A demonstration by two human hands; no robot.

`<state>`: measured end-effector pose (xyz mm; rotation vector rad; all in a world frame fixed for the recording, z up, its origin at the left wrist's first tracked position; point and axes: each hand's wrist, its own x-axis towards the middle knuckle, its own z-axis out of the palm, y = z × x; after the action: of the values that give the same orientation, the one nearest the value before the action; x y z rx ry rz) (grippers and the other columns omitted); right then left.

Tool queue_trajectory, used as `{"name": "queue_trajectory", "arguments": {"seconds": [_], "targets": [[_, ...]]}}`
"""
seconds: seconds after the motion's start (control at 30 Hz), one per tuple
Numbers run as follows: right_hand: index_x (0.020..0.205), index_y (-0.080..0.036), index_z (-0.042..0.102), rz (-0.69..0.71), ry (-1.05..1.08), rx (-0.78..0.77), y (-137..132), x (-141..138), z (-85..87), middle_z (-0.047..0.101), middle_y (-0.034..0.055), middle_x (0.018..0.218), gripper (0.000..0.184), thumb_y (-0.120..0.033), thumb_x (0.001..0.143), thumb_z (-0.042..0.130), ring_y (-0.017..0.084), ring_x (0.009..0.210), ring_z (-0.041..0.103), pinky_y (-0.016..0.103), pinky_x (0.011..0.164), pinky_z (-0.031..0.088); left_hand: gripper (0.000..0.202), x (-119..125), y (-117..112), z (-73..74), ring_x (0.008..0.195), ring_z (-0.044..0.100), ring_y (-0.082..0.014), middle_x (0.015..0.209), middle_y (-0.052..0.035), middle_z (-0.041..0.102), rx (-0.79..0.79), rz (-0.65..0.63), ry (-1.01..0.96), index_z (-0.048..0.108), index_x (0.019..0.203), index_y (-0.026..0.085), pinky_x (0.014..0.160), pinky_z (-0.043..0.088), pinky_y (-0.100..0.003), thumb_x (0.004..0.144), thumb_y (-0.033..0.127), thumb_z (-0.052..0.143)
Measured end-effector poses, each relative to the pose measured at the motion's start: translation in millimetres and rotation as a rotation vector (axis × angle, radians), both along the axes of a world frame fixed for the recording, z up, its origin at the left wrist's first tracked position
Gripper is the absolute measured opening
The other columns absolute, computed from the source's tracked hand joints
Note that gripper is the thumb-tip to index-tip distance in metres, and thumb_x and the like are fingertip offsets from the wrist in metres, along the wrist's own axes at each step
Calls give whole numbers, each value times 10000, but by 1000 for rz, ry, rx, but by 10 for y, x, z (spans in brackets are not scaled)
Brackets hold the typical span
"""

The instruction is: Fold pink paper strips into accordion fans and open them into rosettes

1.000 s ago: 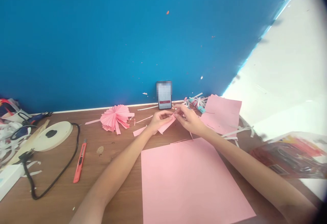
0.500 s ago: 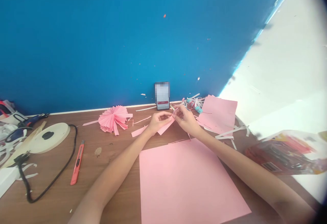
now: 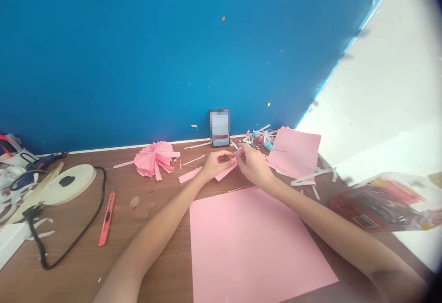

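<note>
Between my two hands is a pink paper strip (image 3: 226,173), held just above the table in front of the phone. My left hand (image 3: 217,164) pinches the strip between thumb and fingers. At the strip's upper right end, the fingertips of my right hand (image 3: 253,164) are closed on it; the exact grip is partly hidden. A large pink paper sheet (image 3: 258,243) lies flat below my forearms. Left of my left hand rests another pink paper strip (image 3: 189,175), and beyond it a pleated pink paper rosette (image 3: 154,159).
A phone (image 3: 220,128) leans against the blue wall. Smaller pink sheets (image 3: 297,151), a glue stick (image 3: 264,142) and paper scraps lie at the back right. At left are a red cutter (image 3: 107,218), a black cable (image 3: 74,250) and a white disc (image 3: 71,185). A plastic packet (image 3: 386,204) sits at right.
The view has shifted slightly. My right hand has turned a little at the strip's end; both hands keep hold of the strip in nearly the same place.
</note>
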<state>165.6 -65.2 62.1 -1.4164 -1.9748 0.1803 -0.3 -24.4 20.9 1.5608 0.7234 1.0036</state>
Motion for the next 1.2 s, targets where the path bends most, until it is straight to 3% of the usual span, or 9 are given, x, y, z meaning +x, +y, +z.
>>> {"name": "queue_trajectory", "arguments": {"seconds": [0.2,0.37,0.53,0.83,1.07,1.2], "targets": [[1184,-154,514,-43,-109,-27,-46,0,70,692,92,861,394,-110,797,453,241,762,639,283,586,401,386,13,-16,-3,943,623,-209,1033,-112,680,28,-15,31,686,988,134,858,482,-347,710,399,718],[1187,-173,498,-74,-158,-94,-45,-9,33,694,91,847,400,-122,791,476,244,714,641,278,556,383,438,29,-46,1,818,612,-168,932,-93,677,64,35,42,669,1057,136,764,487,-301,717,409,710],[1250,-159,440,-31,-85,-108,9,9,-50,692,87,867,449,-123,803,470,230,743,640,273,600,409,469,36,-73,27,798,594,-153,911,-89,657,113,80,78,637,1133,139,725,480,-275,754,413,675],[1217,-159,458,19,36,-120,62,43,-96,688,50,801,449,-99,773,480,211,753,635,273,627,431,424,71,-144,46,721,575,-135,865,-52,653,295,208,179,613,1161,187,667,464,-255,795,402,621],[1409,-127,206,34,117,-139,76,29,-168,676,39,794,707,-101,755,472,204,693,631,288,630,452,361,76,-170,48,681,551,-120,834,-34,648,364,256,233,604,1143,196,634,439,-238,809,333,601],[1415,-137,172,59,199,-166,75,25,-168,656,15,762,744,-109,737,479,194,666,619,291,623,458,328,82,-191,69,678,560,-121,813,-25,643,372,266,241,601,1125,203,642,442,-238,813,303,588]]}}
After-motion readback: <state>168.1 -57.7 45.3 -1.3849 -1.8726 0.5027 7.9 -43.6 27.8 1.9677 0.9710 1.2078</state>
